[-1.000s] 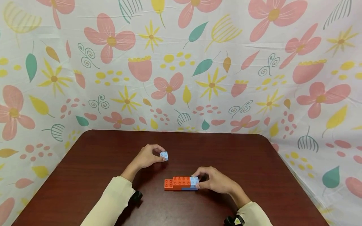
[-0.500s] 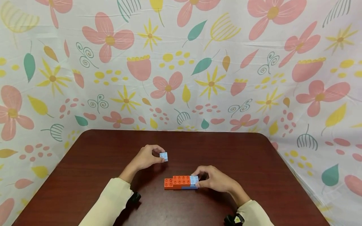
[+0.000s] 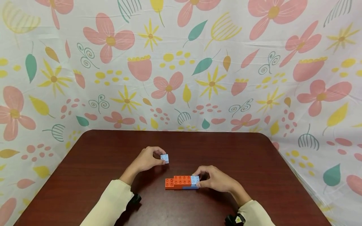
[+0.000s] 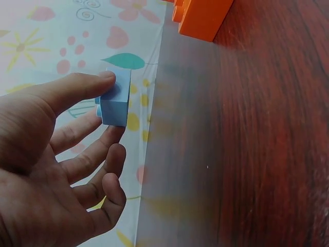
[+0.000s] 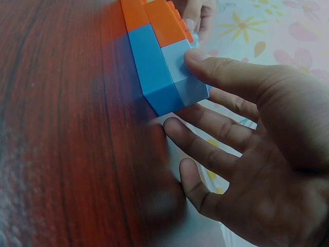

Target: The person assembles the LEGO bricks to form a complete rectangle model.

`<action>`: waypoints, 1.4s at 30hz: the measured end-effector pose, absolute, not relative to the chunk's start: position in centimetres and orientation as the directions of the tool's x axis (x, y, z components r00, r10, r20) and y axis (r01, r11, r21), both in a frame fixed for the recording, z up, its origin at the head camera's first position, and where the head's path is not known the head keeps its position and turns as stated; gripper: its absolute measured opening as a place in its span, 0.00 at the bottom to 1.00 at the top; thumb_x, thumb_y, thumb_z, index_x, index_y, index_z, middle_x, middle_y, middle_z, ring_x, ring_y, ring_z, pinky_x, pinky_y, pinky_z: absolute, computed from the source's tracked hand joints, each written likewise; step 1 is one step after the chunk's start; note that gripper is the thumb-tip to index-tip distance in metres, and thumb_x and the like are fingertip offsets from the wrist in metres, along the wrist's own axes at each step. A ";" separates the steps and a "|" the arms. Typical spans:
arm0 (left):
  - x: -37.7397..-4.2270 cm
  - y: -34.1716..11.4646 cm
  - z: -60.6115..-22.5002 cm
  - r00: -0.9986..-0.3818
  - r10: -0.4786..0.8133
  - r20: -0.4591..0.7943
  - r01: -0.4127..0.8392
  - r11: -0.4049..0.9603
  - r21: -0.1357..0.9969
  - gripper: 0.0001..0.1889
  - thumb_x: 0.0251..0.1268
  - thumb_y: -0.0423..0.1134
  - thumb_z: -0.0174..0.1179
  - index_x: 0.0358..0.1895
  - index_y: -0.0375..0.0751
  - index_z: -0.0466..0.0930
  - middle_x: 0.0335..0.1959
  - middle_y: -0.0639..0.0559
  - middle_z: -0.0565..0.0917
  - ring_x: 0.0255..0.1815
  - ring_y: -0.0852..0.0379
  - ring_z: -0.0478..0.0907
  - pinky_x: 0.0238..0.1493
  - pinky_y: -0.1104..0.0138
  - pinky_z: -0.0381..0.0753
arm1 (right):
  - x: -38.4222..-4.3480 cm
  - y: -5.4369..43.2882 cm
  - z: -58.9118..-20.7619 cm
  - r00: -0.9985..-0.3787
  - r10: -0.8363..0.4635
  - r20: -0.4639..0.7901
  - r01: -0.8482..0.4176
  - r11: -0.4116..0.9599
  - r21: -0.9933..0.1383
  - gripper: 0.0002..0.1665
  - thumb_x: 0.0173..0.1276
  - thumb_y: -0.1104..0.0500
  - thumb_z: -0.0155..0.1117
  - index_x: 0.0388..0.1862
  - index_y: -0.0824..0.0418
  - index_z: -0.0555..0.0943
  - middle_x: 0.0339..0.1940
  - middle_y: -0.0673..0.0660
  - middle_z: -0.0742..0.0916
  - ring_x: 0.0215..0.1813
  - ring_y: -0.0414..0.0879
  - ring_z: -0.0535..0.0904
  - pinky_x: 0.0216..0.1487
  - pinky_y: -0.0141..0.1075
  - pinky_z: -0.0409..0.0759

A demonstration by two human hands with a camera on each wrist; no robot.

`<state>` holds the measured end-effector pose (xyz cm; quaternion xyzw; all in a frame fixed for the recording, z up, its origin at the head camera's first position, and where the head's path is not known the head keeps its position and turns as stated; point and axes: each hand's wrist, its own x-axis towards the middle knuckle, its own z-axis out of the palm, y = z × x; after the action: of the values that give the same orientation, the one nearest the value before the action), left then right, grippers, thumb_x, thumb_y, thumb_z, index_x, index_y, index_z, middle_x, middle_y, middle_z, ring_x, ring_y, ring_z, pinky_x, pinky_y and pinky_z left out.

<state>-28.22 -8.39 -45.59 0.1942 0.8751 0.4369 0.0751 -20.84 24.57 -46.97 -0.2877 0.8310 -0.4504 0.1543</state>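
Note:
My left hand (image 3: 147,158) pinches a small light blue building brick (image 3: 165,158) between thumb and fingers, with its studs up. In the left wrist view, the thumb presses one side of this brick (image 4: 117,98), and the lower fingers curl loosely beneath. My right hand (image 3: 216,179) grips the right end of a two-layer brick row, pinching its light blue top brick (image 3: 195,180). Beside that sits an orange top brick (image 3: 182,180). Below are an orange brick (image 3: 169,183), sticking out to the left, and a darker blue brick (image 5: 151,67) under the right end.
The dark brown wooden table (image 3: 226,150) has rounded far corners. Behind and at both sides hangs a white cloth (image 3: 181,110) with printed flowers and leaves. A black wrist camera (image 3: 234,219) is strapped at the right sleeve, and another (image 3: 135,199) at the left.
My left hand has come slightly nearer to me with the light blue brick, closer to the row. The right hand and the brick row stay about where they were.

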 end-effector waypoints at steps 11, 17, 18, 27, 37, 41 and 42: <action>-27.1 -8.2 -45.7 -0.908 0.419 0.011 0.260 0.541 0.800 0.14 0.58 0.39 0.76 0.47 0.47 0.87 0.43 0.49 0.85 0.38 0.55 0.79 0.35 0.64 0.79 | -20.6 24.7 -46.8 -0.784 -0.620 -0.018 -0.318 0.427 -0.846 0.16 0.70 0.59 0.72 0.55 0.55 0.84 0.46 0.59 0.88 0.44 0.43 0.82 0.42 0.30 0.81; -26.6 -8.4 -46.1 -0.903 0.428 0.023 0.275 0.538 0.797 0.14 0.58 0.39 0.77 0.47 0.46 0.87 0.42 0.50 0.85 0.35 0.56 0.78 0.34 0.64 0.78 | -20.6 24.7 -46.9 -0.778 -0.628 -0.013 -0.328 0.425 -0.843 0.16 0.70 0.58 0.72 0.55 0.56 0.83 0.46 0.59 0.89 0.44 0.43 0.82 0.42 0.30 0.82; -26.5 -8.4 -46.2 -0.902 0.431 0.026 0.278 0.535 0.798 0.14 0.58 0.39 0.77 0.47 0.46 0.87 0.41 0.50 0.85 0.35 0.56 0.78 0.34 0.64 0.78 | -20.6 24.7 -46.9 -0.779 -0.627 -0.012 -0.330 0.426 -0.843 0.16 0.70 0.58 0.72 0.55 0.55 0.83 0.46 0.59 0.89 0.44 0.43 0.82 0.42 0.30 0.81; -25.9 -8.4 -46.8 -0.880 0.474 0.034 0.312 0.523 0.793 0.14 0.58 0.39 0.76 0.47 0.45 0.86 0.39 0.51 0.86 0.31 0.57 0.78 0.30 0.66 0.78 | -20.9 24.6 -46.8 -0.779 -0.627 -0.001 -0.340 0.423 -0.840 0.16 0.69 0.59 0.72 0.54 0.56 0.84 0.46 0.59 0.89 0.43 0.43 0.82 0.42 0.31 0.82; -25.2 -8.6 -46.6 -0.874 0.483 0.059 0.339 0.519 0.785 0.14 0.58 0.39 0.77 0.47 0.45 0.86 0.39 0.51 0.86 0.32 0.57 0.78 0.30 0.67 0.77 | -20.8 24.6 -46.9 -0.779 -0.627 -0.003 -0.339 0.425 -0.839 0.16 0.70 0.58 0.72 0.54 0.56 0.84 0.46 0.58 0.89 0.43 0.42 0.82 0.42 0.31 0.82; -24.9 -8.7 -46.4 -0.873 0.484 0.067 0.348 0.520 0.780 0.15 0.57 0.40 0.77 0.47 0.45 0.86 0.39 0.50 0.86 0.32 0.57 0.78 0.30 0.68 0.76 | -20.8 24.5 -46.9 -0.780 -0.626 0.000 -0.343 0.426 -0.837 0.15 0.69 0.58 0.72 0.54 0.55 0.84 0.45 0.58 0.89 0.43 0.42 0.83 0.42 0.31 0.82; -24.8 -8.7 -46.4 -0.872 0.484 0.066 0.348 0.521 0.780 0.15 0.57 0.40 0.77 0.47 0.45 0.86 0.40 0.50 0.86 0.32 0.57 0.78 0.30 0.68 0.76 | -20.8 24.5 -46.8 -0.779 -0.626 0.001 -0.344 0.427 -0.836 0.15 0.69 0.58 0.72 0.54 0.55 0.84 0.45 0.58 0.89 0.43 0.42 0.83 0.42 0.31 0.82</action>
<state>-24.81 -8.74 -46.38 0.2396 0.8683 0.4269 0.0796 -20.80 24.53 -46.84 -0.2924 0.8298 -0.4486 0.1575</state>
